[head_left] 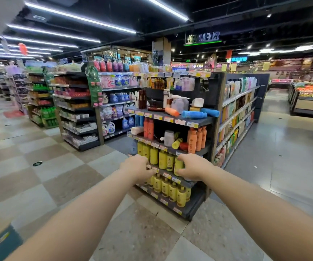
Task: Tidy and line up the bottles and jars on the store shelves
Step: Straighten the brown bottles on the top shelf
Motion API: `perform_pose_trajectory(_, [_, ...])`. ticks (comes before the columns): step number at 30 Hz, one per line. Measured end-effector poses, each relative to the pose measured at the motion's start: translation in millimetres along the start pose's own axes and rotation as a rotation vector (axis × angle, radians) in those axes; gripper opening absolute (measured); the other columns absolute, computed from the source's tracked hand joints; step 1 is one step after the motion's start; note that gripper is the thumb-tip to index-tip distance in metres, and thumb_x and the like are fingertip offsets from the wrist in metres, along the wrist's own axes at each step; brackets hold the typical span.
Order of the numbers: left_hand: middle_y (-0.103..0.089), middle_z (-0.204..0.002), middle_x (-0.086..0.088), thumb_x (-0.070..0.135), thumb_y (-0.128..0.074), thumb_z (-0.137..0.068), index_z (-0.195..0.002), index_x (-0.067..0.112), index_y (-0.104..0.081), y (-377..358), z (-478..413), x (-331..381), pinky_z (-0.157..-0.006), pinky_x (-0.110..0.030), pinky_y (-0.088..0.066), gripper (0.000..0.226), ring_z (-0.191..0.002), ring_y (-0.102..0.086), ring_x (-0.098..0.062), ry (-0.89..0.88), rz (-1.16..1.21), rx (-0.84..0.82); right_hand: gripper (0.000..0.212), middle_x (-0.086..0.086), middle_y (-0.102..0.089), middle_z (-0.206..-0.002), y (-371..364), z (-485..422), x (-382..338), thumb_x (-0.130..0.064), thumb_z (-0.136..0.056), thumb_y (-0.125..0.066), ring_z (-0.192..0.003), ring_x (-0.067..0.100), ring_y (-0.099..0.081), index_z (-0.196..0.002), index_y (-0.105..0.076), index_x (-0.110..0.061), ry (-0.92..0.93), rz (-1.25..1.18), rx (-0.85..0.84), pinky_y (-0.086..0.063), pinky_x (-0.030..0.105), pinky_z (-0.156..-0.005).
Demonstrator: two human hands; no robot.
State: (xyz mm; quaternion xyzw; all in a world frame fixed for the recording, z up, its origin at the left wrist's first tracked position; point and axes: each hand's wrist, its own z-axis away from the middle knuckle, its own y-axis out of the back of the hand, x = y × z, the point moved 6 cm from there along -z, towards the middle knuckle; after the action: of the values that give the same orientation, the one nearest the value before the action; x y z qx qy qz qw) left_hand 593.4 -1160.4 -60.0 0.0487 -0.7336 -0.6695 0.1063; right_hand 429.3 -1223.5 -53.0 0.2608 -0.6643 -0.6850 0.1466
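A dark end-cap shelf unit [202, 121] holds the bottles. On its top shelf, blue bottles [194, 114] and an orange bottle [171, 111] lie toppled among white jars [178, 105]. One shelf down, orange bottles [197, 139] stand upright beside a tipped yellow bottle [177, 143] and a white pump bottle [168, 138]. Yellow bottles [162, 159] stand in a row on the third shelf. My right hand [192, 166] grips the rightmost yellow bottle [178, 163] of that row. My left hand [137, 167] is at the row's left end, fingers curled by the shelf edge; what they hold is hidden.
More yellow pump bottles [170, 191] fill the bottom shelf near the floor. Long shelf aisles with detergents [114, 110] run to the left, and another aisle side [238, 110] to the right. Checkered tile floor [73, 178] surrounds the unit. A produce stand [312, 98] is at far right.
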Motion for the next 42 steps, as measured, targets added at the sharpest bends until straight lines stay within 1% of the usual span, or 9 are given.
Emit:
perform_pose_trajectory(4, [-0.057, -0.12, -0.005, 0.056, -0.049, -0.084, -0.118, 0.018, -0.057, 7.8, -84.7, -35.7, -0.087, -0.039, -0.049, 0.051, -0.108, -0.055, -0.025, 0.042, 0.018, 0.015, 0.059, 0.004, -0.046, -0.139, 3.7, -97.5, -5.8, -0.044, -0.086, -0.053, -0.123, 0.024, -0.047, -0.138, -0.038, -0.021, 0.038, -0.008, 0.009, -0.046, 0.041, -0.096])
perform_pose_trajectory(10, [-0.057, -0.118, -0.005, 0.058, -0.046, -0.085, -0.117, 0.016, -0.057, 17.4, -193.6, -87.5, -0.074, -0.033, -0.045, 0.054, -0.105, -0.056, -0.023, 0.083, 0.021, 0.047, 0.059, 0.002, -0.049, -0.135, 10.8, -221.8, -14.0, -0.045, -0.086, -0.054, -0.12, 0.022, -0.049, -0.139, -0.036, -0.023, 0.066, -0.009, 0.021, -0.048, 0.039, -0.093])
perform_pose_trajectory(15, [-0.057, -0.119, -0.002, 0.061, -0.046, -0.083, -0.117, 0.02, -0.056, 3.7, -276.3, -134.8, -0.08, -0.036, -0.05, 0.054, -0.106, -0.056, -0.022, 0.114, 0.043, 0.031, 0.059, 0.001, -0.048, -0.138, -3.8, -306.8, -20.3, -0.048, -0.085, -0.053, -0.122, 0.021, -0.049, -0.137, -0.038, -0.025, 0.066, -0.007, -0.007, -0.048, 0.039, -0.093])
perform_pose_trajectory(21, [-0.053, -0.127, -0.001, 0.061, -0.047, -0.081, -0.125, 0.025, -0.051, -13.7, -381.3, -175.0, -0.077, -0.033, -0.045, 0.057, -0.112, -0.054, -0.022, 0.027, 0.079, 0.034, 0.058, -0.001, -0.049, -0.137, -11.6, -414.3, -28.6, -0.049, -0.085, -0.055, -0.123, 0.019, -0.048, -0.136, -0.04, -0.026, 0.03, 0.0, 0.019, -0.047, 0.036, -0.095])
perform_pose_trajectory(27, [-0.054, -0.121, -0.002, 0.06, -0.049, -0.08, -0.119, 0.025, -0.055, 1.4, -490.6, -233.0, -0.07, -0.032, -0.045, 0.053, -0.104, -0.056, -0.021, -0.061, 0.106, 0.052, 0.053, -0.001, -0.054, -0.129, -3.0, -533.4, -56.0, -0.046, -0.084, -0.057, -0.116, 0.018, -0.053, -0.132, -0.045, -0.026, -0.033, -0.08, 0.068, -0.047, 0.032, -0.089])
perform_pose_trajectory(30, [-0.056, -0.12, -0.001, 0.06, -0.049, -0.081, -0.123, 0.022, -0.054, 7.1, -539.5, -259.8, -0.076, -0.034, -0.049, 0.057, -0.105, -0.056, -0.021, -0.086, 0.125, 0.073, 0.05, 0.0, -0.057, -0.125, -5.5, -579.8, -68.7, -0.047, -0.083, -0.057, -0.112, 0.019, -0.054, -0.128, -0.048, -0.025, -0.052, -0.101, 0.1, -0.048, 0.034, -0.089])
perform_pose_trajectory(32, [-0.055, -0.122, -0.002, 0.06, -0.049, -0.081, -0.124, 0.021, -0.053, 2.6, -570.0, -273.4, -0.074, -0.032, -0.046, 0.057, -0.106, -0.056, -0.021, -0.088, 0.145, 0.066, 0.048, 0.0, -0.058, -0.123, -8.6, -607.7, -70.8, -0.047, -0.083, -0.057, -0.111, 0.019, -0.055, -0.126, -0.05, -0.025, -0.067, -0.105, 0.098, -0.049, 0.035, -0.089])
perform_pose_trajectory(38, [-0.051, -0.124, -0.001, 0.058, -0.048, -0.081, -0.122, 0.024, -0.054, -20.9, -656.7, -298.1, -0.075, -0.031, -0.042, 0.054, -0.109, -0.053, -0.021, -0.108, 0.192, 0.025, 0.054, -0.001, -0.054, -0.132, -7.0, -701.8, -55.0, -0.048, -0.084, -0.055, -0.119, 0.019, -0.051, -0.133, -0.044, -0.027, -0.103, -0.092, 0.114, -0.046, 0.034, -0.092])
perform_pose_trajectory(42, [-0.05, -0.124, -0.001, 0.058, -0.047, -0.082, -0.12, 0.024, -0.054, -34.6, -720.4, -321.6, -0.082, -0.034, -0.046, 0.051, -0.111, -0.052, -0.022, -0.115, 0.178, 0.005, 0.049, -0.001, -0.057, -0.128, -14.6, -773.7, -44.2, -0.045, -0.084, -0.057, -0.114, 0.019, -0.054, -0.129, -0.049, -0.028, -0.058, -0.121, 0.136, -0.044, 0.03, -0.085])
